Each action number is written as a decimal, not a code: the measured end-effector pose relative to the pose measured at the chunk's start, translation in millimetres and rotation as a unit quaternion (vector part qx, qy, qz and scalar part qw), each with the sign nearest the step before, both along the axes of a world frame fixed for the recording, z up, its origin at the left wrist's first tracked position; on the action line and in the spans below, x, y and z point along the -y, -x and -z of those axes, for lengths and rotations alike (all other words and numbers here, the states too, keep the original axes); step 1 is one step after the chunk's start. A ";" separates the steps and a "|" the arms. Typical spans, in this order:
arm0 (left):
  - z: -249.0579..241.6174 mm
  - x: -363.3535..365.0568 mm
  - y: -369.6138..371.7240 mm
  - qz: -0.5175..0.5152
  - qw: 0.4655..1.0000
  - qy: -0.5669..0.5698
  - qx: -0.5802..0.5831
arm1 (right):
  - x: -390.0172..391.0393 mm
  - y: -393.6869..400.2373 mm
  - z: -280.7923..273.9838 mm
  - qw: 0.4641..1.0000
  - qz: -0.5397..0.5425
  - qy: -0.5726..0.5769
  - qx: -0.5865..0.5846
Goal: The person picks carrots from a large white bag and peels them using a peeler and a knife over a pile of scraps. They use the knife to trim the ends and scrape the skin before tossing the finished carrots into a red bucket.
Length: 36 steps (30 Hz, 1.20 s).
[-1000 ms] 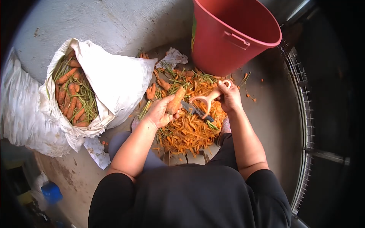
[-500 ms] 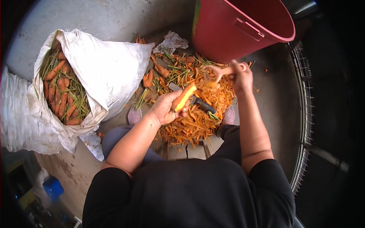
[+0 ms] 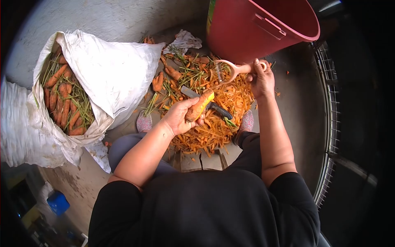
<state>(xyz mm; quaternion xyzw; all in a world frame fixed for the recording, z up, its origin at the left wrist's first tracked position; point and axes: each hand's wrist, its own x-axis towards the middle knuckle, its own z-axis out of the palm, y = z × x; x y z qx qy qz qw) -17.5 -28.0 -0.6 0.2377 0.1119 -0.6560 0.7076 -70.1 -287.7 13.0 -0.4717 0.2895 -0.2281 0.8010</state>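
My left hand (image 3: 180,117) is closed around the lower end of a carrot (image 3: 199,107). One side of that carrot is bare and bright yellow-orange; the rest keeps its brown skin. In my right hand (image 3: 262,80) is a pale pink Y-shaped peeler (image 3: 235,72), gripped by its handle. Its head points left, above and apart from the carrot. Beneath both hands spreads a heap of carrot peelings (image 3: 214,133). A knife with a black handle (image 3: 222,111) lies on the heap, partly hidden behind the carrot.
At the left an open white woven sack (image 3: 115,66) holds many carrots (image 3: 63,99) with green stalks. A large red bucket (image 3: 242,37) stands beyond the heap. Loose carrots (image 3: 158,81) and a crumpled white scrap (image 3: 185,42) lie on the floor. Wire mesh (image 3: 332,111) runs along the right.
The carrot has turned in my left hand, so less of its peeled side shows. My right hand has shifted slightly, and the peeler's head, blurred before, now shows clearly.
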 end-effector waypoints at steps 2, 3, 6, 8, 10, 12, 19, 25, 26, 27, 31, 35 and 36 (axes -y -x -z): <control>0.2 0.8 -2.2 -0.013 0.999 -0.038 -0.005 | -16.5 -1.6 -19.0 0.996 -0.056 -0.059 0.040; 2.7 0.8 -2.7 -0.020 0.999 -0.034 -0.015 | -20.0 -1.5 -17.2 0.993 -0.082 -0.082 0.035; 9.8 0.4 -1.9 -0.035 0.998 -0.024 -0.040 | -34.3 -2.0 -16.7 0.993 -0.082 -0.080 -0.028; 10.1 -0.2 -0.6 -0.038 0.998 -0.023 -0.042 | -50.2 -0.8 -18.7 0.994 -0.084 -0.032 -0.057; 3.7 4.8 5.0 -0.050 0.995 -0.075 -0.037 | -73.0 -0.8 -29.7 0.995 -0.081 0.015 -0.062; 5.7 8.7 8.8 -0.053 0.994 -0.092 -0.038 | -86.8 1.1 -24.1 0.990 -0.092 0.078 -0.067; 3.2 10.3 14.8 -0.005 0.998 -0.002 -0.065 | -19.2 -6.8 9.7 0.955 0.121 0.224 -0.150; -11.2 8.1 19.1 -0.085 0.991 -0.101 -0.019 | -78.4 2.3 -27.0 0.992 -0.045 0.104 -0.063; -3.2 7.1 18.8 -0.067 0.995 -0.067 -0.023 | -87.4 3.9 -28.1 0.987 -0.084 0.117 -0.064; 11.4 5.9 17.7 -0.048 0.998 -0.032 -0.028 | -88.4 3.4 -15.8 0.977 -0.088 0.184 -0.057; 9.9 8.3 18.5 0.004 0.997 0.010 -0.081 | -34.0 -7.1 5.5 0.964 0.084 0.194 -0.160; 4.9 8.6 14.7 -0.007 0.996 0.016 -0.083 | -29.2 -3.4 -7.8 0.979 0.096 0.141 -0.112; 5.1 8.5 13.9 -0.013 0.996 0.020 -0.087 | -47.1 -3.3 -22.6 0.982 0.066 0.131 -0.120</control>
